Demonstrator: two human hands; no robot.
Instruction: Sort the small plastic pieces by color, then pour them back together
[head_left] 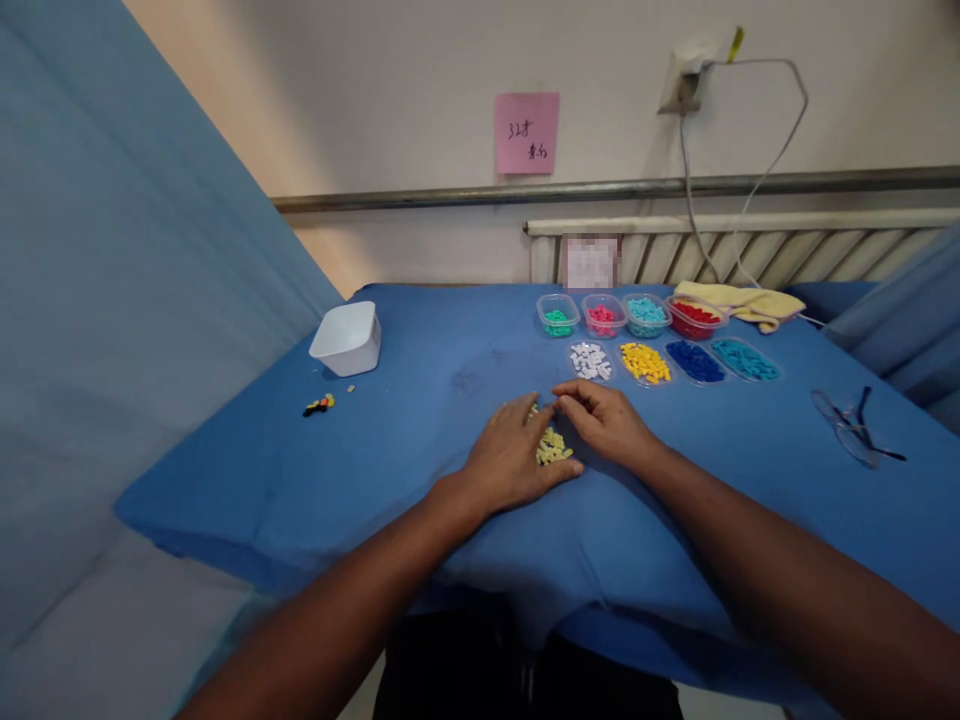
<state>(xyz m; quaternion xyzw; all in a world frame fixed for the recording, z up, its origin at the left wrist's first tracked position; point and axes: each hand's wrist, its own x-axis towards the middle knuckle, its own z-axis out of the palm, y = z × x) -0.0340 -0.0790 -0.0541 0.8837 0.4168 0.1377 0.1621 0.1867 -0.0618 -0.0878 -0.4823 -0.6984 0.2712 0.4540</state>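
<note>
Pale yellow small pieces [553,447] lie in a little pile on the blue cloth in front of me. My left hand [514,455] rests at the left of this pile, its thumb and fingers spread around the pieces; it is open and covers part of them. Just to the right of the pile's far end is my right hand [600,418], closed, with the thumb and fingertips brought together. Whatever lies between those fingertips, if anything, is too small to make out. The fingertips of both hands are close to each other.
Clear tubs hold small pieces: white [590,361], yellow [645,363], dark blue [696,362], teal [745,359], green [557,322], pink, light blue and red. A white bin [347,340] and a few loose pieces [319,405] are left; glasses [855,428] and a yellow cloth [739,303] right.
</note>
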